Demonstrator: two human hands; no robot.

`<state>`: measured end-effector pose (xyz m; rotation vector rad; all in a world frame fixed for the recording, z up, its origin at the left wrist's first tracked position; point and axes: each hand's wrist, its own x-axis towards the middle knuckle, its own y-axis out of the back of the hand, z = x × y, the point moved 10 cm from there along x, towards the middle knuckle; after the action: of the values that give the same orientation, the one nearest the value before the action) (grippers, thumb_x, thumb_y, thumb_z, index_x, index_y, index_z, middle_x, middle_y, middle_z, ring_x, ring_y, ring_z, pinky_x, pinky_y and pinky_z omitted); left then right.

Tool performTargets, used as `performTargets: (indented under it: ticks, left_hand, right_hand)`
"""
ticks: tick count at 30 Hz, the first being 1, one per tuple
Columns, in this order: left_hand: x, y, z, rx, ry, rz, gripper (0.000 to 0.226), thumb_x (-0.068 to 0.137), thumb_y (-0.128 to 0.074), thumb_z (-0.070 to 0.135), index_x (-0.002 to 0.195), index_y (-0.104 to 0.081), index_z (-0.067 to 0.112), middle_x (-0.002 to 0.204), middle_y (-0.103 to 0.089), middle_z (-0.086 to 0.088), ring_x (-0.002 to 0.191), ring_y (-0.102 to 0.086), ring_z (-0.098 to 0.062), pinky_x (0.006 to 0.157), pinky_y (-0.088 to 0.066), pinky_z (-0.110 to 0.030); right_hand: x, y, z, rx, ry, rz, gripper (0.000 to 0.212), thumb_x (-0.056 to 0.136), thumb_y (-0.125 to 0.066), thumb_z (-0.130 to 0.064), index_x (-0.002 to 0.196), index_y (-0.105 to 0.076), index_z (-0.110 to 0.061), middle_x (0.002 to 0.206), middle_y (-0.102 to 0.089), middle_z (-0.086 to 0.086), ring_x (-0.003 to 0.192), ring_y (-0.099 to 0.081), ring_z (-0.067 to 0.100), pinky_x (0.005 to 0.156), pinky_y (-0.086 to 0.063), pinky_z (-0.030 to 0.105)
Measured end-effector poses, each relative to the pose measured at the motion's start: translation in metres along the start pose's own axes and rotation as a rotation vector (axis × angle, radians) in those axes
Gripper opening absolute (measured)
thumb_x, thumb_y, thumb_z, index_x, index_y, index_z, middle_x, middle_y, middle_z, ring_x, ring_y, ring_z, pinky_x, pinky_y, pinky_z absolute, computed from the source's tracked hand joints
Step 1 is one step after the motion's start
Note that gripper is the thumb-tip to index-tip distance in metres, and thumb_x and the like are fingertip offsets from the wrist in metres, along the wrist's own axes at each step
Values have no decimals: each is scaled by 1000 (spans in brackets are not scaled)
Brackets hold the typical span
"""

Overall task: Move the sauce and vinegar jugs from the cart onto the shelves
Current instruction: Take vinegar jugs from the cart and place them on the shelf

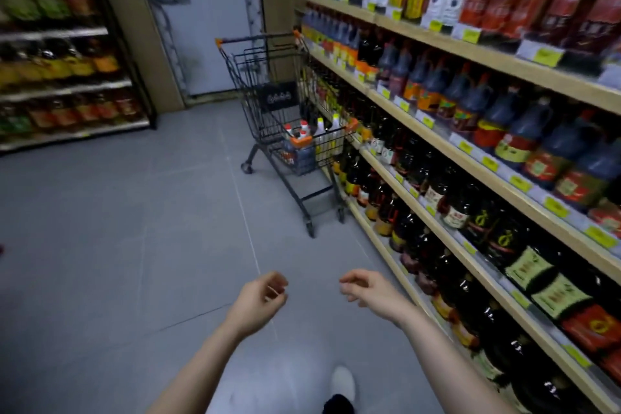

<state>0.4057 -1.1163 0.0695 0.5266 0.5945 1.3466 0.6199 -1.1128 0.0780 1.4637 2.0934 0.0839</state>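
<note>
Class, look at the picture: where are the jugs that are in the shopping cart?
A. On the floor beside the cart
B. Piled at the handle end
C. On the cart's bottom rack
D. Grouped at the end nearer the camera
D: the jugs, with white and red caps, cluster at the near end of the shopping cart, beside the shelves.

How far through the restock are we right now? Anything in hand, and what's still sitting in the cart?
Done: the shelves on the right already look heavily stocked, though which jugs came from the cart can't be told. In hand: nothing; the left hand and right hand are both empty, fingers loosely curled, short of the cart. Left: several jugs with white, red and yellow caps remain in the cart's basket.
</note>
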Motion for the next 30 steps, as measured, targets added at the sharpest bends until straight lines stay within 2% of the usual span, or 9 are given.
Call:
performTargets:
  ticks: [3,7,9,12,15,19,23,26,30]
  left_hand:
    - [36,15,-16,6,37,18,23,84,-63,13,84,-54,34,79,-63,7,66,-58,2,67,-47,-17]
    - [107,50,-28,26,69,88,18,83,-64,13,87,-56,30,80,-64,5,70,-60,-2,72,-49,-24]
    - [144,64,-28,38,80,114,19,83,-64,13,88,-56,30,81,-65,5,70,-61,-8,72,-50,-24]
    - [204,81,-16,34,78,149,16,83,-64,16,92,-58,27,82,-65,7,72,-62,-10,69,-47,-17]
    - [254,89,-16,-11,88,186,17,83,-65,15,93,-57,26,82,-64,7,75,-63,-13,71,-48,-20]
    - [281,74,-45,-22,154,138,21,84,-65,16,89,-55,33,84,-64,6,74,-63,-10,75,-51,-26]
    - [327,84,-70,-24,181,116,24,84,-65,18,87,-53,38,85,-64,7,79,-60,-5,73,-50,-23]
    - [378,105,-86,-15,174,103,21,83,-64,22,86,-52,39,85,-64,5,80,-60,-4,67,-47,-13]
    - [463,137,-104,22,116,50,26,84,-65,15,86,-53,37,85,-64,5,74,-62,-6,73,-51,-24]
  right_hand:
    - [49,9,-10,27,18,15,14,91,-58,-17,105,-59,-16,95,-63,2,81,-58,8,61,-41,5]
    - [119,40,-38,60,73,44,17,91,-58,-19,108,-60,-17,99,-62,-2,93,-57,10,68,-41,11]
    - [147,59,-53,85,85,60,14,91,-58,-17,105,-60,-17,96,-62,-2,89,-58,9,69,-43,12]
    - [197,99,-83,120,124,95,10,91,-57,-13,99,-59,-18,92,-62,3,83,-57,14,68,-43,18]
    - [253,128,-105,159,124,123,10,91,-56,-9,94,-58,-18,93,-62,9,81,-56,18,62,-41,20]
    - [301,114,-96,166,59,34,9,92,-56,-11,95,-58,-19,93,-63,7,79,-58,14,65,-43,21]
    - [348,104,-92,160,-9,-41,9,92,-55,-10,101,-58,-12,90,-63,5,80,-57,16,64,-43,21]
    - [398,111,-108,165,-21,-26,11,92,-55,-12,103,-58,-13,92,-64,5,81,-59,15,65,-43,20]
    - [472,130,-140,199,-21,65,9,92,-55,-12,100,-59,-15,90,-63,4,77,-59,15,63,-43,20]
